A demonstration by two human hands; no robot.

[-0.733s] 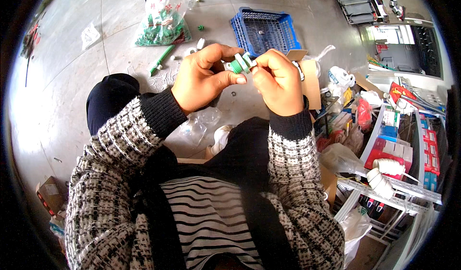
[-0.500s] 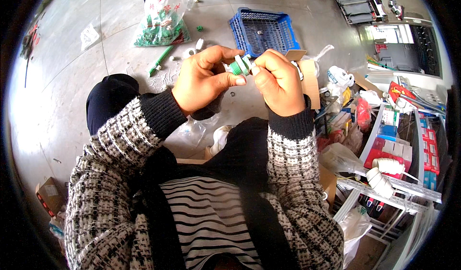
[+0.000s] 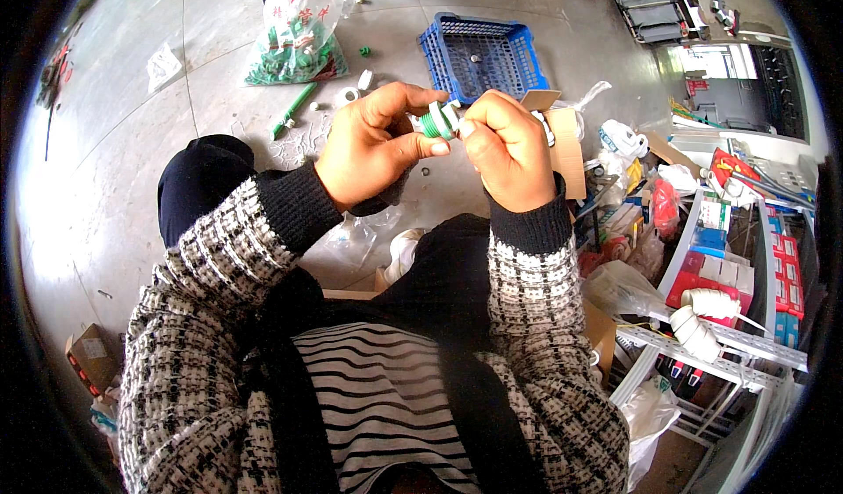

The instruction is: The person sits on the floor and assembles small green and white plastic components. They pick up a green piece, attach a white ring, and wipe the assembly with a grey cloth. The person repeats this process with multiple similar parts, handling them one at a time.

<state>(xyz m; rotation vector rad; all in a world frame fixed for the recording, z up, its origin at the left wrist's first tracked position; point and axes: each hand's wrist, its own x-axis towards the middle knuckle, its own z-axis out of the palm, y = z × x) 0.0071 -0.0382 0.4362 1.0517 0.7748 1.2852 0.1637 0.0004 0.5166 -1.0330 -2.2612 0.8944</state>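
Observation:
Between the thumb and fingers of my left hand [image 3: 373, 147] is a green threaded pipe fitting [image 3: 432, 125], its ridged thread towards the palm and a wider collar on the right. My right hand [image 3: 512, 156] is closed in a pinch right beside the collar. A small pale bit shows at its fingertips, too little to name. Both hands are held up in front of me, over the floor.
A blue plastic crate [image 3: 483, 59] stands beyond my hands. Left of it are a clear bag of green fittings [image 3: 297, 50] and a green pipe [image 3: 294, 110]. An open cardboard box [image 3: 569, 147] and a cluttered metal shelf [image 3: 746, 345] are on the right.
The green fitting has turned slightly between my fingers, and its collar shows at a different angle. Both hands stay in nearly the same place.

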